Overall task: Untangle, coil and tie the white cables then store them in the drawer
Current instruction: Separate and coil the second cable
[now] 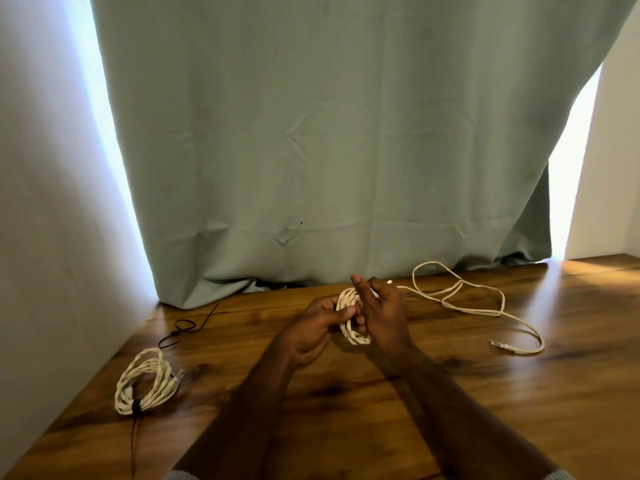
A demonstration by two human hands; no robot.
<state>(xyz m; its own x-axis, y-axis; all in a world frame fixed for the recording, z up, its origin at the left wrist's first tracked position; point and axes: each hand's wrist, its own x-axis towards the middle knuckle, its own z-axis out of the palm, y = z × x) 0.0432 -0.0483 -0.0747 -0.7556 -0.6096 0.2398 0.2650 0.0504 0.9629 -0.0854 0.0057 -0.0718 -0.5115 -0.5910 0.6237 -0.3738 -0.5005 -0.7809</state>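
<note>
Nearest, on the wooden table, one tied coil lay finished, bound with a black tie. Mid-table, the left hand pinched the half-wound coil while the right hand curled round it, winding. Beyond, the loose tail trailed toward the curtain (spare black ties waited left). Tying and storing remained; no drawer in view.

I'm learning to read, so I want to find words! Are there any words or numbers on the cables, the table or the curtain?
No words or numbers show anywhere.
Tied cable coil: no print.
Cable plug: too small to tell.
Curtain and wooden table: plain.
</note>
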